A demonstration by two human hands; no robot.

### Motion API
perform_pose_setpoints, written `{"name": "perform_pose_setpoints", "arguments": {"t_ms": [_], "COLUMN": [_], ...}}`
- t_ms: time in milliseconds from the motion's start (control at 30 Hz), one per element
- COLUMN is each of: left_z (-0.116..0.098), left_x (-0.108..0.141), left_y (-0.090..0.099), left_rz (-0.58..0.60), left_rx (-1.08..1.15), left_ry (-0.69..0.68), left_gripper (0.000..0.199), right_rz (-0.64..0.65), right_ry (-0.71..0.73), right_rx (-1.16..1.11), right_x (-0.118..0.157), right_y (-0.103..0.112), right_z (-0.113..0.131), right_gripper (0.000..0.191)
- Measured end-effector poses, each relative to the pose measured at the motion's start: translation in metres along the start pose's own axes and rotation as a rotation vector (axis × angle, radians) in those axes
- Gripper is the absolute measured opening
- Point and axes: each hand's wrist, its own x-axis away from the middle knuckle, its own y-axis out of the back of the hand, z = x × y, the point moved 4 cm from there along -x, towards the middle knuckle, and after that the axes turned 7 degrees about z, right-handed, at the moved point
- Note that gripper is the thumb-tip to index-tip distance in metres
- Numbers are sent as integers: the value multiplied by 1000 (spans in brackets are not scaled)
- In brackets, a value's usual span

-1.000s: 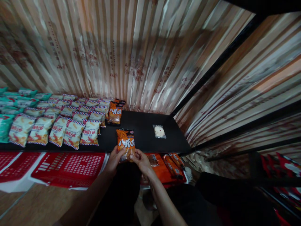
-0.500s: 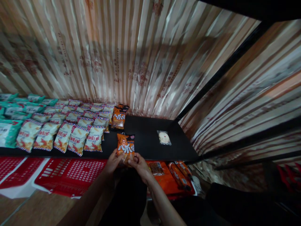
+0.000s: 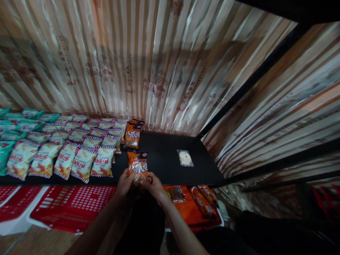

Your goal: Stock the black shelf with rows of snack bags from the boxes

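Observation:
An orange snack bag point(image 3: 137, 165) with a dark top edge is held upright at the front of the black shelf point(image 3: 164, 152). My left hand point(image 3: 125, 183) grips its lower left side, and my right hand point(image 3: 153, 187) pinches its lower right corner. Just behind it stand similar orange bags point(image 3: 132, 134). To their left, several white bags with striped edges point(image 3: 102, 161) are lined up in rows. A small clear packet with a pale round item point(image 3: 185, 158) lies on the shelf at the right.
Teal bags point(image 3: 5, 152) fill the far left of the shelf. Below it are red baskets point(image 3: 79, 203) and an orange package point(image 3: 183, 209) with more packets on top. A striped curtain point(image 3: 148, 71) hangs behind, crossed by a dark slanting post point(image 3: 255, 79) at the right.
The view has shifted slightly, so the shelf's left side appears farther left and lower. Both hands still hold the orange bag, which now sits a little closer to the orange bags behind.

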Motion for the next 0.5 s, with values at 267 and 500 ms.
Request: {"name": "perform_pose_setpoints", "arguments": {"t_ms": [267,500], "left_z": [-12,-11], "left_x": [-19,-26], "left_y": [-3,-2], "left_rz": [-5,6], "left_rx": [-115,-116], "left_ry": [-79,-67], "left_gripper": [51,49], "right_rz": [15,-20], "right_ry": [26,33], "right_rx": [-13,-2], "right_x": [-8,-17], "right_y": [7,9], "right_z": [15,14], "right_gripper": [47,44]}}
